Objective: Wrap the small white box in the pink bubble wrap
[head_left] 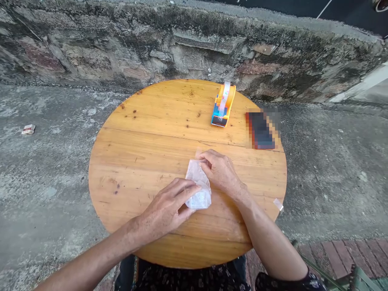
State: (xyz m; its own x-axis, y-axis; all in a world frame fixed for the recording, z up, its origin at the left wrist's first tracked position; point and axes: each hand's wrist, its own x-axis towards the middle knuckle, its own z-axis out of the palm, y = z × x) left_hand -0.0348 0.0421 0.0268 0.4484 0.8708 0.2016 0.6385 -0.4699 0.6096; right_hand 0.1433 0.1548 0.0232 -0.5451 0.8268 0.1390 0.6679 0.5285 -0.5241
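Note:
A small clear plastic packet (198, 186) lies near the middle of the round wooden table (136, 161). My left hand (168, 208) rests on the packet's near end, fingers pressed against it. My right hand (220, 169) pinches the packet's far corner with curled fingers. An orange and blue tape dispenser (223, 106) with a strip of tape sticking up stands at the far side of the table, well beyond both hands.
A dark flat phone-like object (260, 130) lies at the table's right edge. A bit of tape (278, 204) hangs off the right rim. A mossy stone wall (194, 48) rises behind. A small red-white box (28, 129) lies on the concrete floor, left.

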